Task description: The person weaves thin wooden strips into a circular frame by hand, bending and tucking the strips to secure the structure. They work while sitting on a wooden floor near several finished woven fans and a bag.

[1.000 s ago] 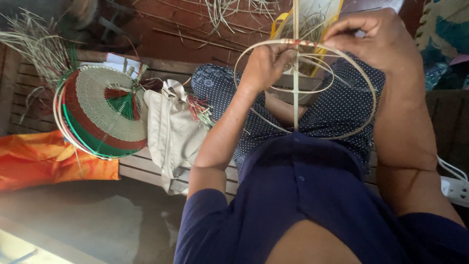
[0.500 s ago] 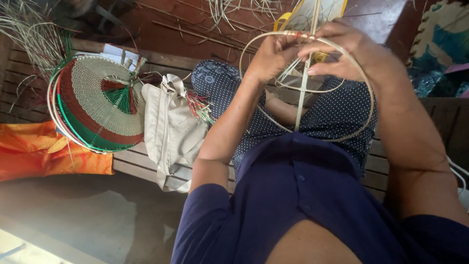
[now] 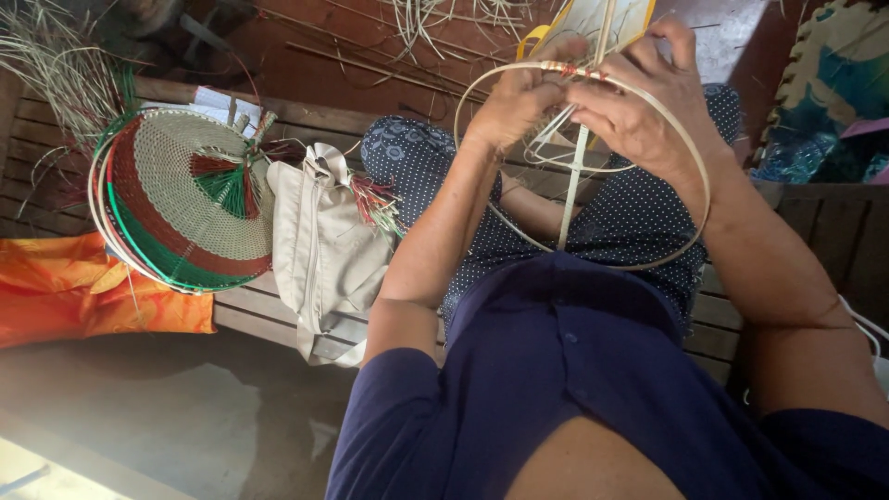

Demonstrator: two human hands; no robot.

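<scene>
My left hand (image 3: 514,106) is closed on the top of the cane hoop (image 3: 690,162), fingers curled over the rim where a short band of red and green binding (image 3: 579,70) wraps it. My right hand (image 3: 639,106) grips the same stretch of rim just beside the left, its fingers pinching the hoop and the thin pale strands bunched behind it. The two hands nearly touch at the binding.

The hoop hangs down from the hands over my lap, in front of the dotted dark blue trousers (image 3: 417,162). A flat pale slat (image 3: 574,190) runs straight down across the hoop from the binding to its lower rim. A smaller ring of cane (image 3: 593,169) sits inside the hoop, below the hands.

Beyond the hoop, above the hands, I see a yellow-edged sheet (image 3: 630,18) on the red-brown floor (image 3: 333,56), with loose strands (image 3: 444,14) scattered there. To the left of the hoop a cream cloth bag (image 3: 319,250) lies on the slatted desk (image 3: 269,306), touching my knee. Further left of the hoop leans a round woven piece (image 3: 171,199) in cream, red and green, with a red and green tassel at its middle. Below that lies orange cloth (image 3: 83,296). Far right of the hoop is a teal patterned mat (image 3: 833,83).
</scene>
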